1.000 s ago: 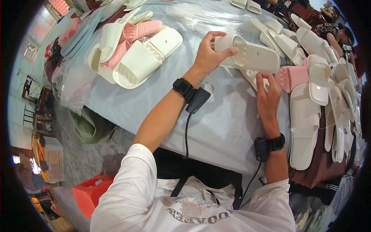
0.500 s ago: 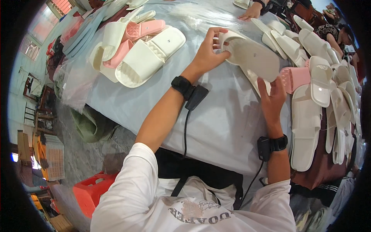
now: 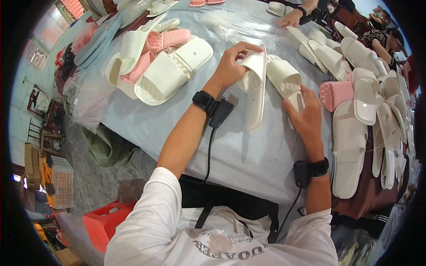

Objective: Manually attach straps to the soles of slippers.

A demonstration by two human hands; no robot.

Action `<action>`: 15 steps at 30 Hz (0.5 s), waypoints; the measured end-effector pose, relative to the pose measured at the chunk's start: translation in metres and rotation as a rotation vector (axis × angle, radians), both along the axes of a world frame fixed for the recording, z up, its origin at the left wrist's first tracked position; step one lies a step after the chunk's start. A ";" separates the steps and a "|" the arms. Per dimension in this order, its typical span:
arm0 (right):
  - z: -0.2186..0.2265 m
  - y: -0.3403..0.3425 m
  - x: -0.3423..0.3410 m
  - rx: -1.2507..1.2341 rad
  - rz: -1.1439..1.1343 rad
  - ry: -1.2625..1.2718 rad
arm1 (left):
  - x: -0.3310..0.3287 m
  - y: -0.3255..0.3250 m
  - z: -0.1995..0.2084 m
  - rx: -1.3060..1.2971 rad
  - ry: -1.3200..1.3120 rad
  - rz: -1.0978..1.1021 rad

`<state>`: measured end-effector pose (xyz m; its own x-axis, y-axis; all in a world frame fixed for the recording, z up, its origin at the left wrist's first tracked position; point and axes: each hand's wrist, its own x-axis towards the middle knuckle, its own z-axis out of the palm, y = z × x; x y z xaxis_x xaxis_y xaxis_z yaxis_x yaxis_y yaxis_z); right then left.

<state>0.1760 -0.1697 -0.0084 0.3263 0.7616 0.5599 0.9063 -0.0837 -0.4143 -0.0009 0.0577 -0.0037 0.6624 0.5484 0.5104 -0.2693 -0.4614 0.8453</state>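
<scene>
Gripped by its strap end, a white slide slipper (image 3: 256,95) is turned on edge in my left hand (image 3: 230,66), its sole side facing right. My right hand (image 3: 306,113) has its thumb and fingers around the heel part of a second white slipper (image 3: 282,75), whose strap points away from me. The two slippers are apart, side by side above the covered table (image 3: 235,146). A black band with a small cabled box is on each of my wrists.
White and pink slippers (image 3: 164,77) are heaped at the left. More slippers (image 3: 348,146) line the right side, some on a brown surface. Another person's hand (image 3: 291,17) rests at the far edge. A red plastic stool (image 3: 106,221) stands below left.
The left-hand slipper has turned from lying broad-side up to standing on edge, moving left and nearer. My right hand has shifted left and lower and now grips the second slipper.
</scene>
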 end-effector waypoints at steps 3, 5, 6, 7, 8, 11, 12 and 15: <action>0.001 -0.003 -0.003 -0.014 -0.072 -0.005 | 0.007 -0.005 0.007 0.169 -0.013 -0.056; 0.001 -0.002 -0.003 -0.013 -0.081 0.045 | 0.005 -0.012 0.010 0.266 0.107 -0.071; 0.000 -0.001 0.000 -0.009 -0.084 0.044 | 0.006 -0.014 0.009 0.270 0.106 -0.074; -0.003 0.000 0.003 0.029 -0.075 0.099 | 0.007 -0.016 0.007 0.188 0.102 -0.117; -0.005 0.002 0.005 0.068 -0.066 0.155 | 0.008 -0.017 0.006 0.105 0.099 -0.161; -0.008 0.003 0.006 0.103 -0.038 0.301 | 0.005 -0.017 0.004 0.002 0.142 -0.200; -0.008 0.003 0.006 0.106 -0.040 0.301 | 0.005 -0.017 0.003 -0.138 0.109 -0.239; -0.006 0.002 0.001 0.107 -0.019 0.396 | 0.002 -0.021 0.011 0.071 0.207 -0.032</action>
